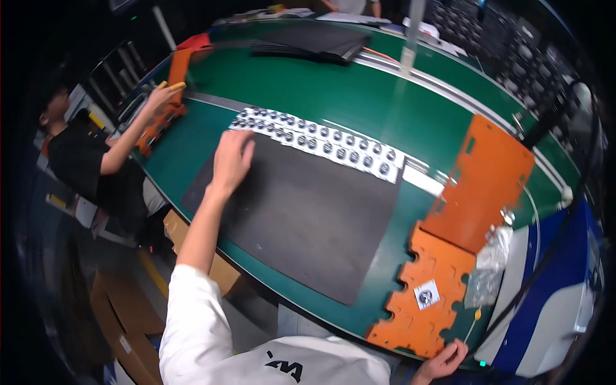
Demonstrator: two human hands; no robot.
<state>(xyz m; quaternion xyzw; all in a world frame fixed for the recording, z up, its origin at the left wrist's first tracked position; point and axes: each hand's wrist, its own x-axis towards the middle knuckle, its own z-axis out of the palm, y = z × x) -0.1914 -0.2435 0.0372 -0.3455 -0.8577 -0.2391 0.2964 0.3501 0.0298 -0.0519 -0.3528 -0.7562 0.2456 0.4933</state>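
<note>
My left hand (233,157) is over the left end of a long white strip sheet (321,139) with rows of round black printed labels. Its fingers bend downward at the sheet's edge and the thumb stands apart. Whether the fingertips touch the sheet is hidden. Under that hand lies a large dark grey mat (308,218). At the lower right, my right hand (446,361) is beside the near corner of an orange notched panel (427,263), with half-curled fingers and nothing visible in them. One square white label (426,294) with a round black print lies on this panel.
A second orange panel (481,183) lies behind the notched one. Clear plastic bags (487,276) and a blue-and-white machine (545,289) are on the right. Black sheets (311,43) lie at the back. At left, a co-worker (90,154) reaches toward another orange panel (178,70).
</note>
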